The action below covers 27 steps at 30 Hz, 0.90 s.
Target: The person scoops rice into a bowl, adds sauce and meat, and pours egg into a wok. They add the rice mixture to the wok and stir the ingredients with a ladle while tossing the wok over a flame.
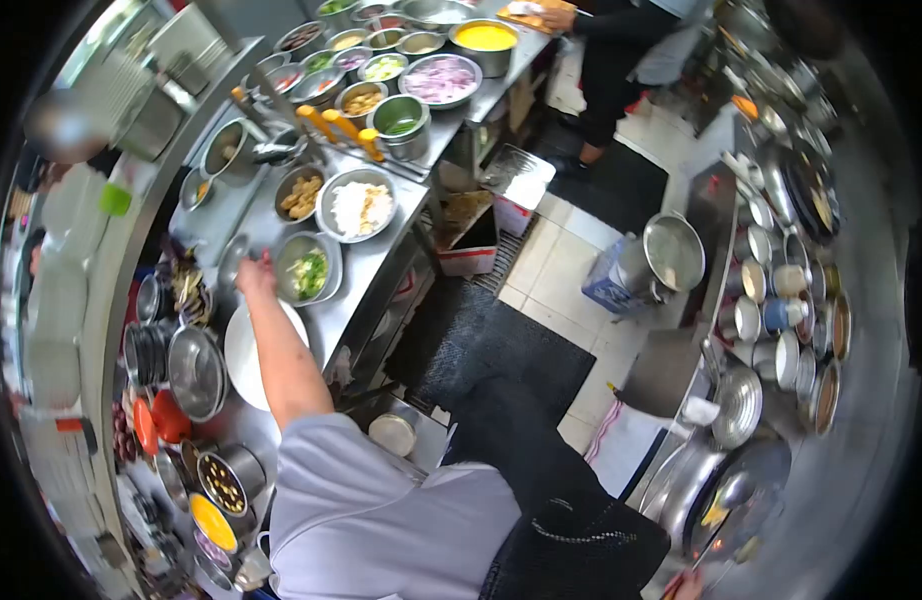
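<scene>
My left hand reaches over the steel counter, its fingers drawn together beside a small metal bowl; what they grip, if anything, is too small to tell. Just right of it stands a steel bowl of chopped greens. A white plate lies partly under my left forearm. At the bottom right edge, my right hand is closed around the thin handle of a ladle. The ladle's head is over a dark wok with some yellow food in it.
Bowls of ingredients, including red onion and yellow liquid, crowd the counter's far end. A co-worker stands there. A large steel pot stands beyond the black floor mat. Pots and pans line the right side.
</scene>
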Tool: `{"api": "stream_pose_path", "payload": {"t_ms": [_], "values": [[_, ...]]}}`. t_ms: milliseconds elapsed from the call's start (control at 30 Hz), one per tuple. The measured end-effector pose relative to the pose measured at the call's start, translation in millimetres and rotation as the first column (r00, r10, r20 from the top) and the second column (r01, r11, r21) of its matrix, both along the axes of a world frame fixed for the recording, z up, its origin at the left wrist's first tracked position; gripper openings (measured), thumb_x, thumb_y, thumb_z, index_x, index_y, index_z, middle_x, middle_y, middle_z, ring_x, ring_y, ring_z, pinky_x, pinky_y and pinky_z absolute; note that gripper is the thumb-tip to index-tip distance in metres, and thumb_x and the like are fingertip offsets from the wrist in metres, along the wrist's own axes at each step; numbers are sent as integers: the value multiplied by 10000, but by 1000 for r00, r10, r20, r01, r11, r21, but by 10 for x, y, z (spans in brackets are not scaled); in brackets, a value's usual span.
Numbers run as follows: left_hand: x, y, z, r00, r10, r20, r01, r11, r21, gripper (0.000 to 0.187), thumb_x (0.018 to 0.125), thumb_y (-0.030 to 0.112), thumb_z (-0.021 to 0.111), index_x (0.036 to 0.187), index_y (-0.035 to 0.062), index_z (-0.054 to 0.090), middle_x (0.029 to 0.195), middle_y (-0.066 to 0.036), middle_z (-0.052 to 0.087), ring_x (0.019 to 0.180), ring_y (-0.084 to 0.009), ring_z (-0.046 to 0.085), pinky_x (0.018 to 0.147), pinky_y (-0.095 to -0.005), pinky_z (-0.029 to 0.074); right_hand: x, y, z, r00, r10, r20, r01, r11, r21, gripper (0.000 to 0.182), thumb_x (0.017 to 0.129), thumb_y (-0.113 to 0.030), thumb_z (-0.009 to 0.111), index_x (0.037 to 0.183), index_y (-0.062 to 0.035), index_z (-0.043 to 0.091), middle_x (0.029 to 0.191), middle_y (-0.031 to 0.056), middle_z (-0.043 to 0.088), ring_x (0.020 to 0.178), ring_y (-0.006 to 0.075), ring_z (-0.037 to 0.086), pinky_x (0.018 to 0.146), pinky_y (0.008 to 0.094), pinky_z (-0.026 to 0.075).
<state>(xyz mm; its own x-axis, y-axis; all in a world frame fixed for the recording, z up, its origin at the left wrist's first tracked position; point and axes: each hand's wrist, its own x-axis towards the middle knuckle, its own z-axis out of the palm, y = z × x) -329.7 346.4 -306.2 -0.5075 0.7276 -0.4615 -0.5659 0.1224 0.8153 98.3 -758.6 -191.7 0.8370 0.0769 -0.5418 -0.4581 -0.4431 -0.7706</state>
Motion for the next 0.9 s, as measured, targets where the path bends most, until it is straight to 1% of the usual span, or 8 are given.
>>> {"api": "stream_pose_path", "payload": {"t_ms": [100,300,467,567,667,733,833,900], "values": [[511,-450,6,857,-116,-502,231,957,173,173,930,131,554,967,-21,480,706,-134,616,545,-242,619,456,-284,517,87,736,-183,906,-393,156,414,899,-140,387,952,-180,554,1301,-36,466,602,-8,461,425,91,414,357,257,361],[2014,-1161,-171,839,-543,16,536,823,-189,403,983,210,537,1237,-102,517,1151,-235,608,998,-326,651,842,-387,583,-26,1026,-553,806,-468,363,582,741,-335,415,945,-168,544,1315,-45,402,590,30,480,416,133,464,349,293,404],[1942,-539,-659,772,-628,94,635,768,-82,427,1004,160,444,1286,-160,451,1240,-252,561,1098,-379,595,883,-382,587,-172,1330,280,720,-693,-16,689,713,131,151,936,-170,557,939,-38,483,574,28,484,387,135,451,359,286,425],[2041,-392,-612,772,-630,90,635,771,-50,407,992,88,407,1317,-155,433,1251,-262,548,1118,-385,583,876,-399,593,-34,618,56,513,-688,-514,828,237,509,144,940,-194,575,904,-66,519,540,23,474,372,134,430,368,284,425],[1977,-301,-920,759,-647,78,650,760,-27,400,962,42,409,1321,-129,452,1246,-234,550,1085,-345,583,893,-382,571,41,809,-197,552,-815,-180,799,455,393,208,939,-202,581,1086,-59,550,558,29,497,395,139,461,379,299,435],[2124,-599,-944,716,-697,-34,698,716,9,378,949,48,442,1285,-117,498,1218,-197,564,1025,-304,593,897,-342,558,-38,1196,-188,775,-442,453,621,667,-412,307,949,-189,545,1216,-40,520,602,11,513,454,132,510,382,300,429],[2451,-1715,-568,683,-693,-233,717,697,28,379,926,56,507,1247,-146,508,1158,-190,585,948,-301,621,841,-332,584,-469,852,-509,861,-249,443,502,556,-662,438,947,-188,537,1340,-18,447,632,23,536,446,133,517,385,301,429],[2529,-2009,-633,477,-852,-215,862,502,-74,321,907,66,549,1154,-140,553,1101,-161,593,955,-252,608,812,-306,573,-527,1189,256,823,-488,293,569,694,-442,457,945,-194,560,1357,-38,437,666,52,558,448,144,516,398,308,439]]}}
